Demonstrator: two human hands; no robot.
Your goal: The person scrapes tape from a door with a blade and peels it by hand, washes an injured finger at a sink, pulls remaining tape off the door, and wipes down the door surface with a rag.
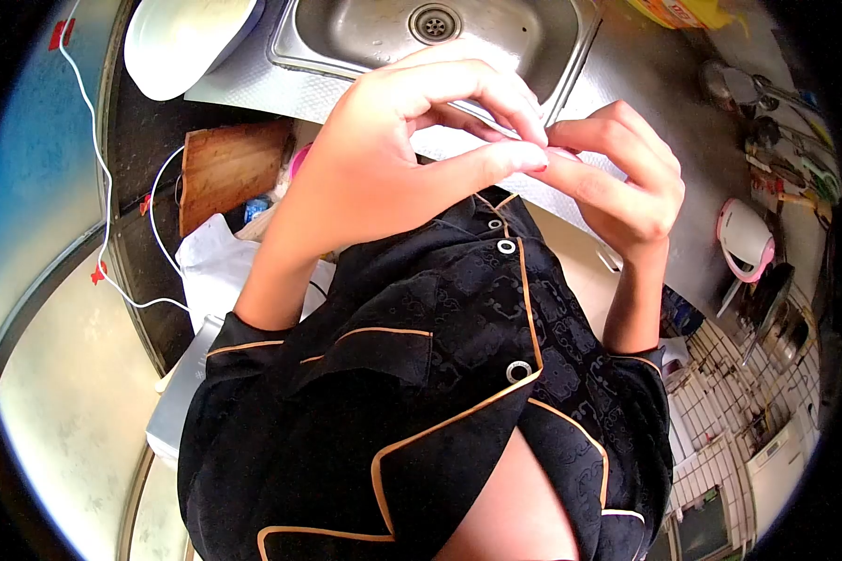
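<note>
My left hand (384, 140) is raised in front of the black jacket, its thumb and fingertips pinched together near the sink's front edge. My right hand (617, 173) meets it there, also with thumb and index finger pressed together. A tiny reddish spot shows where the fingertips touch; what they hold, if anything, is too small to name. Behind the hands lies a steel sink (346, 33) with a round drain (435, 24).
A white basin (187, 42) stands left of the sink. Below it are a wooden board (229, 173) and a white bag (217, 266). To the right are a pink-and-white kettle (745, 234), utensils (767, 93) and a yellow packet (678, 13).
</note>
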